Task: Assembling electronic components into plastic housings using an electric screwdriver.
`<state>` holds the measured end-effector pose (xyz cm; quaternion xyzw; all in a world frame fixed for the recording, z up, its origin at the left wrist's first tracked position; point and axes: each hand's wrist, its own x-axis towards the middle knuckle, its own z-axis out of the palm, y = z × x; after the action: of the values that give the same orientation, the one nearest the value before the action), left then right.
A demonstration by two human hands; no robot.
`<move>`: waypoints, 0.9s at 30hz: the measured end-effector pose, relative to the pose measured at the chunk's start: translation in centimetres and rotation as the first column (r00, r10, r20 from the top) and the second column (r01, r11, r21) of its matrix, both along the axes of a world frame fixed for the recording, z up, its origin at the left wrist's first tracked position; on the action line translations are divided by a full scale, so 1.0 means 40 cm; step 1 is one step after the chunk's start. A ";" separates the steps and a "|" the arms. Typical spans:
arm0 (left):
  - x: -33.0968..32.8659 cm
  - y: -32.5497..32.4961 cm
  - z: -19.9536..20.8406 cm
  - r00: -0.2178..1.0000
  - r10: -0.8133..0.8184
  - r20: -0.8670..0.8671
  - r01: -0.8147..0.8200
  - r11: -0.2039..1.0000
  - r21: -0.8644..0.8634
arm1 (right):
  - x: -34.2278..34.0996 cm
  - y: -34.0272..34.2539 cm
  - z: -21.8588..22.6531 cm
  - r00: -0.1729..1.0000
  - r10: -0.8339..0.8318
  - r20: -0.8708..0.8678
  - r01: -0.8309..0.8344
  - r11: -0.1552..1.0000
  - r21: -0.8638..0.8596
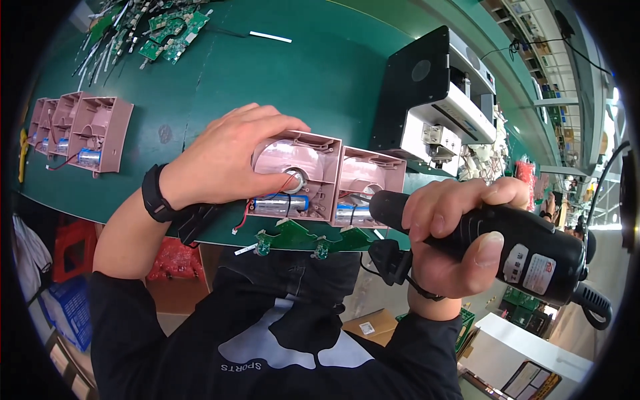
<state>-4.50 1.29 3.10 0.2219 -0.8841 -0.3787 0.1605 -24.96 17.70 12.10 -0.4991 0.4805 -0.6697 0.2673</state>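
Two pink plastic housings stand side by side near the table's front edge. My left hand (pixel 230 153) grips the left pink housing (pixel 331 175), fingers over its far side and thumb pressed on a round silver part (pixel 294 180) inside. A blue-banded silver battery (pixel 281 204) lies in this housing, its thin wires ending in a white plug (pixel 236 231). My right hand (pixel 460 243) is wrapped round a black electric screwdriver (pixel 533 250). The screwdriver's nose points into the right pink housing (pixel 373 159), which also holds a battery (pixel 353 213); its bit is hidden.
Green circuit boards (pixel 293 235) lie along the front edge, just before the housings. More pink housings (pixel 110 133) stand in a row at the left. A black-and-white machine (pixel 413 87) stands behind on the right. Wired circuit boards (pixel 177 37) are heaped at the far left.
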 end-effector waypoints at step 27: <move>-0.003 -0.002 0.008 0.999 -0.023 -0.038 0.023 1.000 -0.004 | -0.220 0.004 0.123 0.977 -0.211 0.036 0.213 0.941 -0.263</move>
<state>-4.61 1.22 3.41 0.2040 -0.8840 -0.3832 0.1734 -33.75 17.85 17.02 -0.4731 0.4365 -0.7548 0.1262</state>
